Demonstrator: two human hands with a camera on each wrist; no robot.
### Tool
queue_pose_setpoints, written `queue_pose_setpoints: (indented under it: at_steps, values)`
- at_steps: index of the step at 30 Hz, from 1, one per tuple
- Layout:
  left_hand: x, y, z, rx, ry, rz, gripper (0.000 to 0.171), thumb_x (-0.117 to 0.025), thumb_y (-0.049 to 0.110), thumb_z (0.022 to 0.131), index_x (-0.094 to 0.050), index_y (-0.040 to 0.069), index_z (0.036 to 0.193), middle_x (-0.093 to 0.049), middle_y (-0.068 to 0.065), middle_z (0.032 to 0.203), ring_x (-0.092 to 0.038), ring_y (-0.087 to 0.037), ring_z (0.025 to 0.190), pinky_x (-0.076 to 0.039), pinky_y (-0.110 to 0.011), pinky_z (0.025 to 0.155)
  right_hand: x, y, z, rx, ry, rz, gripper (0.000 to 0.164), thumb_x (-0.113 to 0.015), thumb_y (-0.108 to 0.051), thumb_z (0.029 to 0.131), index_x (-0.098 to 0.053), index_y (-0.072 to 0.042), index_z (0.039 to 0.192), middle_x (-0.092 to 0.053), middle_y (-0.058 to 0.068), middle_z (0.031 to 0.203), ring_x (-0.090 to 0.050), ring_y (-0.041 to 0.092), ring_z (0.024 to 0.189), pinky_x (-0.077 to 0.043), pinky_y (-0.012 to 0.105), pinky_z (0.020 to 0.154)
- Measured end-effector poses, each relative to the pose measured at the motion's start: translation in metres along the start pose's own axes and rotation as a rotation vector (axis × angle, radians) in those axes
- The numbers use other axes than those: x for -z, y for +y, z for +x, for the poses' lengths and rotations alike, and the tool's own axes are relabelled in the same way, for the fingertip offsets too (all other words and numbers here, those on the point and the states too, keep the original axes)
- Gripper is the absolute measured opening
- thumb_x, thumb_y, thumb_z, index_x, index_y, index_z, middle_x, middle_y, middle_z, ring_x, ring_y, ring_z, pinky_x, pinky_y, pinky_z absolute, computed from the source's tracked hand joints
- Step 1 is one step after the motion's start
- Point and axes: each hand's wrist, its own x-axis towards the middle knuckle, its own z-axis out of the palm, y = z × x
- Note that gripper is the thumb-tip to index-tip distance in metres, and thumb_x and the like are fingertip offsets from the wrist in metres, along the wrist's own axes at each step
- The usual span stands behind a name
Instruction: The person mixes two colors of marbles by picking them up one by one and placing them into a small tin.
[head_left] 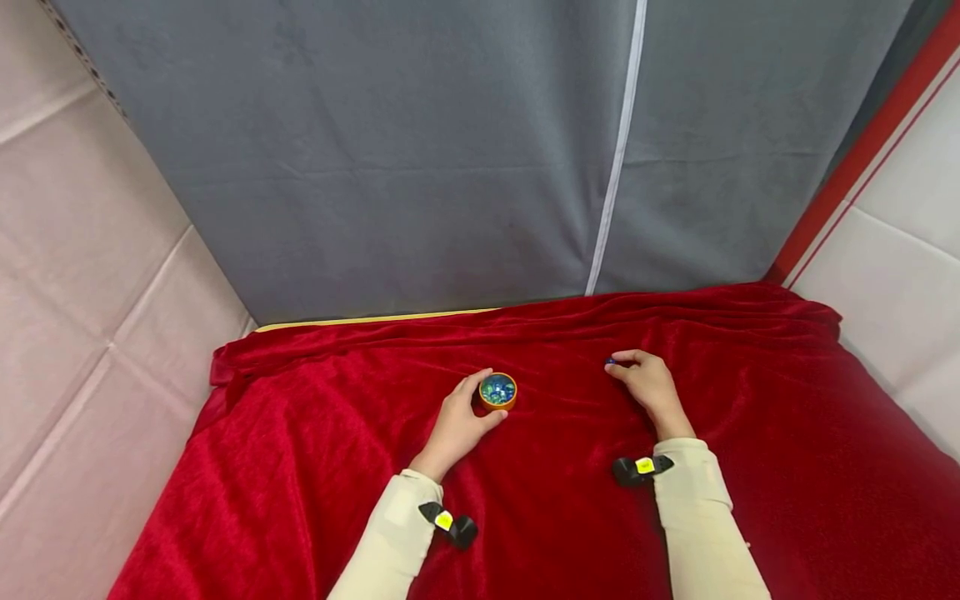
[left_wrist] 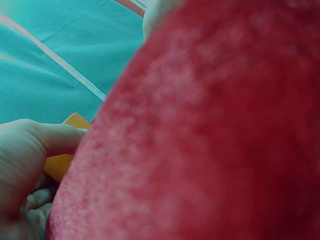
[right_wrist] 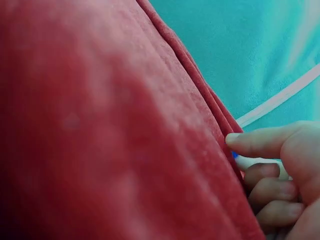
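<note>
A small round orange-yellow container [head_left: 489,406] stands on the red cloth, filled with shiny blue and green pieces that look like glass marbles [head_left: 498,388]. My left hand [head_left: 459,419] grips it from the left side, thumb at the near edge and fingers at the far one. In the left wrist view, the thumb lies against the container's yellow wall [left_wrist: 60,165]. Off to the right, my right hand [head_left: 647,382] pinches a small dark blue piece [head_left: 611,361] between thumb and index finger. Only a bit of blue [right_wrist: 235,155] shows between those fingers in the right wrist view.
Wrinkled red velvet cloth [head_left: 337,467] covers the table, bunched into folds along the far edge. A grey curtain [head_left: 412,208] with a white strip hangs behind. Pale padded panels rise at the left [head_left: 97,350] and right [head_left: 900,300].
</note>
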Motion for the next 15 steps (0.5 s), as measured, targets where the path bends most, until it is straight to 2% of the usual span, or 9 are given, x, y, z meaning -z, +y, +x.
queue_pose_setpoints:
  at_steps: [3, 10, 15]
  values:
    - [0.0000, 0.0002, 0.0001, -0.004, 0.000, 0.003, 0.064, -0.077, 0.019, 0.081, -0.049, 0.014, 0.139, -0.057, -0.011, 0.134, -0.056, -0.030, 0.120, -0.044, -0.048, 0.105, -0.0007, -0.0008, -0.0004, 0.008, 0.009, -0.065, 0.038, -0.061, -0.022, 0.091, -0.063, 0.002, 0.120, -0.064, 0.025, 0.119, -0.057, 0.033, 0.100, -0.043, 0.039, 0.087]
    - [-0.0004, -0.0004, -0.0001, 0.001, -0.004, 0.008, 0.065, -0.077, 0.019, 0.081, -0.049, 0.014, 0.139, -0.057, -0.011, 0.134, -0.055, -0.030, 0.120, -0.044, -0.048, 0.105, -0.0018, -0.0025, -0.0009, -0.021, 0.013, -0.087, 0.036, -0.058, -0.022, 0.093, -0.063, 0.001, 0.119, -0.060, 0.026, 0.125, -0.055, 0.039, 0.108, -0.042, 0.049, 0.097]
    - [0.0001, -0.0001, 0.0000, -0.001, -0.003, 0.005, 0.065, -0.077, 0.019, 0.081, -0.049, 0.014, 0.139, -0.056, -0.012, 0.134, -0.055, -0.031, 0.121, -0.044, -0.048, 0.105, -0.0027, -0.0023, 0.0008, -0.028, 0.022, -0.119, 0.034, -0.057, -0.024, 0.093, -0.064, -0.001, 0.118, -0.061, 0.025, 0.124, -0.056, 0.040, 0.109, -0.043, 0.051, 0.096]
